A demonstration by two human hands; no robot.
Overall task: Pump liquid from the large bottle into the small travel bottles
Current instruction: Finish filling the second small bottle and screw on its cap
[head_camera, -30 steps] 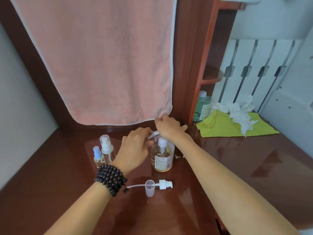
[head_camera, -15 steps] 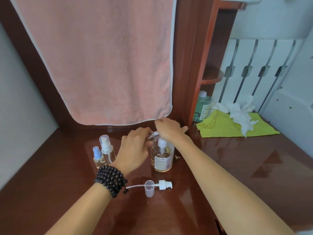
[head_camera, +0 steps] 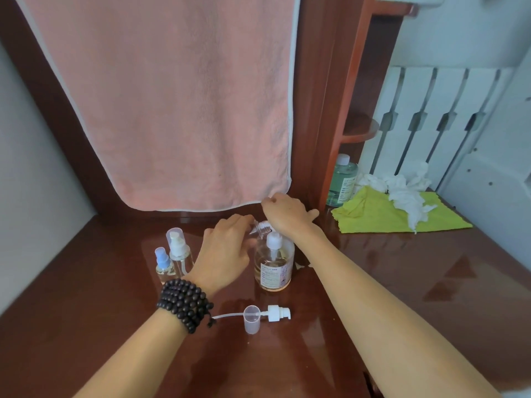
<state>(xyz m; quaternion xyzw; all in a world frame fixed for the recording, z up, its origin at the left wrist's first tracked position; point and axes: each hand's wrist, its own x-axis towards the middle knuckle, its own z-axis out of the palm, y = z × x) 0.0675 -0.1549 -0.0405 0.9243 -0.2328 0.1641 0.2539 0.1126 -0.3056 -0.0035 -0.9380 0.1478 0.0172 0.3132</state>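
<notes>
Glossy red-brown countertop [head_camera: 115,326] fills the near view, where a detached pump head [head_camera: 277,313] and clear cap [head_camera: 252,319] lie loose. Beyond them stands the large bottle [head_camera: 273,262]; the left hand [head_camera: 227,251] holds a tilted small travel bottle [head_camera: 260,227] at its spout, while the right hand [head_camera: 287,215] rests curled over the pump, its hold unclear. Pumping seems underway; next comes a steady press with the mouth aligned, then the two filled sprayers [head_camera: 172,258] farther left.
</notes>
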